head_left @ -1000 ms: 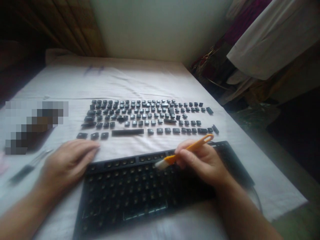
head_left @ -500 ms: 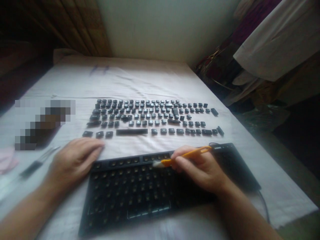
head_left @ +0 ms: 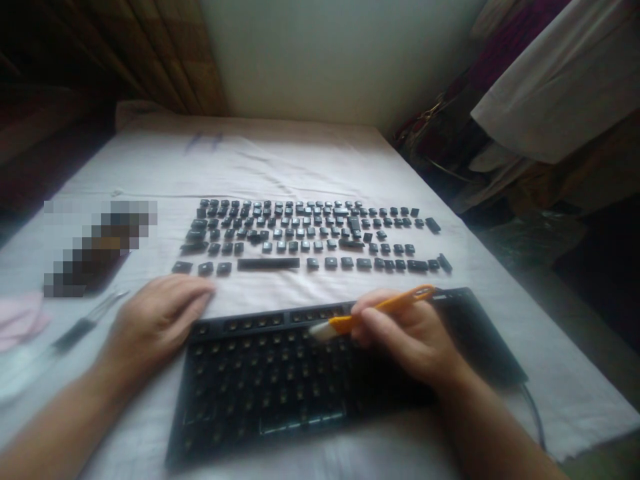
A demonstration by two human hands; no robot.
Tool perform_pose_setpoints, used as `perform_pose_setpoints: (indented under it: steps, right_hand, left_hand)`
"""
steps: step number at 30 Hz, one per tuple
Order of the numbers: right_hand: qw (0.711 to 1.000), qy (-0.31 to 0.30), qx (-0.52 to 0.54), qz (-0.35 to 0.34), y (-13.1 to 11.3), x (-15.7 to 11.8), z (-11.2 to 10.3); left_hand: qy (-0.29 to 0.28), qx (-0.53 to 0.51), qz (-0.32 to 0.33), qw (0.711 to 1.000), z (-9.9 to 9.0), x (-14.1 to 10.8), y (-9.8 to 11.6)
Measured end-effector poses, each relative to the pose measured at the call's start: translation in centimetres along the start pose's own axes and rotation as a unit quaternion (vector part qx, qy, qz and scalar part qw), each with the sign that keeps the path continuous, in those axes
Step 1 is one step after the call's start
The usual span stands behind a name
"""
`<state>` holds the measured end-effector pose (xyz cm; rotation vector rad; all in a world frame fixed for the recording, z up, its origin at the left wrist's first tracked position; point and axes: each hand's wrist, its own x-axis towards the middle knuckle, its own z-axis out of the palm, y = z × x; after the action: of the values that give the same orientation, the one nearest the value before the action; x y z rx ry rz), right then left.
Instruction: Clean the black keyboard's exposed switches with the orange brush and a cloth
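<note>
White cloth-covered table (head_left: 300, 153): spreads under everything, creased, marked faintly in purple near the far side.
Long black rectangular keyboard (head_left: 260, 373): lies on the cloth, slightly slanted, nearest the camera; stripped of keycaps on the left and middle, showing small pale key mounts in rows; dark and blurred toward the right end.
Rows of loose black plastic keycaps (head_left: 300, 233): laid out beyond the keyboard in keyboard order, with a long bar in the nearest row.
Right hand (head_left: 407, 333): pinches the brush between thumb and fingers, above the keyboard.
Left hand (head_left: 155, 317): rests palm down by the far left corner, fingers loosely curled, grasping nothing visible.
Orange-handled brush with pale bristles (head_left: 341, 325): slants leftward, bristles at the upper key rows; too blurred to confirm contact.
Pink cloth (head_left: 20, 320): lies crumpled at far left.
Dark-handled metal tool (head_left: 75, 332): lies left of the left hand, blurred.
</note>
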<state>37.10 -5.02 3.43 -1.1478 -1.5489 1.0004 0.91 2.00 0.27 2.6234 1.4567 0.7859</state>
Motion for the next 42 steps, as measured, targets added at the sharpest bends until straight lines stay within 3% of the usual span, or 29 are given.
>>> perform_pose_setpoints:
  steps: [5, 10, 19, 31, 36, 39, 42]
  right_hand:
    - [0.997, 0.077, 0.004, 0.011, 0.3, -0.1, 0.3]
    - [0.999, 0.027, 0.005, -0.022, -0.6, 0.1, 1.0]
    - [0.995, -0.009, -0.060, -0.082, -0.5, 0.0, 1.4]
    - [0.998, -0.056, -0.002, 0.000, -0.3, -0.3, 1.6]
    - [0.997, 0.035, 0.071, 0.014, -0.3, -0.6, 1.8]
    - [0.997, 0.081, 0.013, -0.016, -1.4, -0.9, 1.6]
    - [0.988, 0.052, -0.107, -0.095, -2.9, -1.0, 1.8]
  left_hand:
    - [0.006, -0.006, -0.002, 1.000, 0.0, 0.0, 0.1]
    - [0.009, -0.008, 0.006, 1.000, -0.1, 0.1, 0.2]
    - [0.005, -0.003, 0.014, 1.000, -0.1, 0.1, 0.2]
    - [0.009, -0.007, 0.001, 1.000, 0.0, 0.1, 0.4]
    - [-0.003, -0.009, 0.000, 1.000, -0.1, 0.1, 0.5]
    - [-0.001, -0.011, 0.003, 1.000, -0.2, 0.2, 0.6]
    - [0.003, -0.014, 0.010, 1.000, -0.1, 0.2, 0.6]
